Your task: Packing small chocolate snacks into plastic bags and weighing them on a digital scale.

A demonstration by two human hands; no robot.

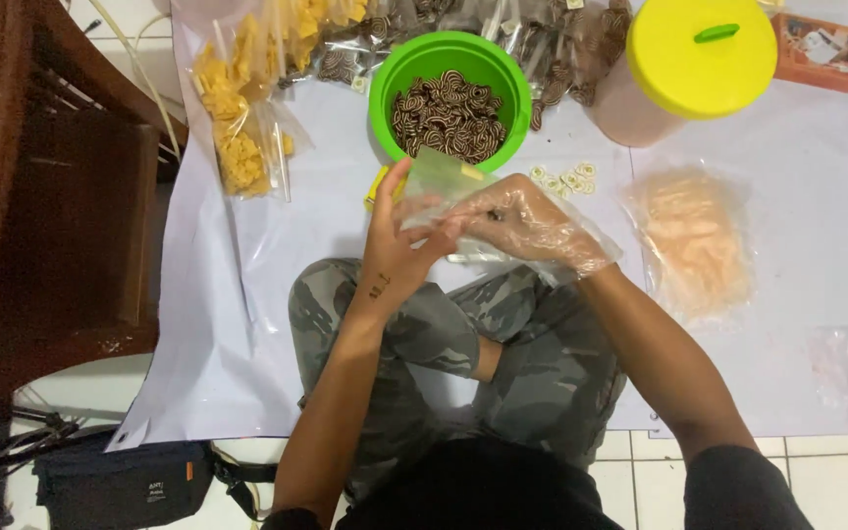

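We hold a small clear plastic bag (441,177), thin and crumpled, open at its top. Our bare left hand (397,245) pinches its near edge; our gloved right hand (527,224) pinches beside it, just below the green bowl (395,74) of striped snacks (450,115).

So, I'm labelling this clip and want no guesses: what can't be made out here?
- Head view: what the right hand pinches; its loose plastic glove and the clear bag blur it.
- The left hand fingertips, behind that bag.
- How full the green bowl is below its top layer of striped snacks.
- The contents of the pink tub, under its yellow lid.
- The snack bags at the top, cut off by the edge.
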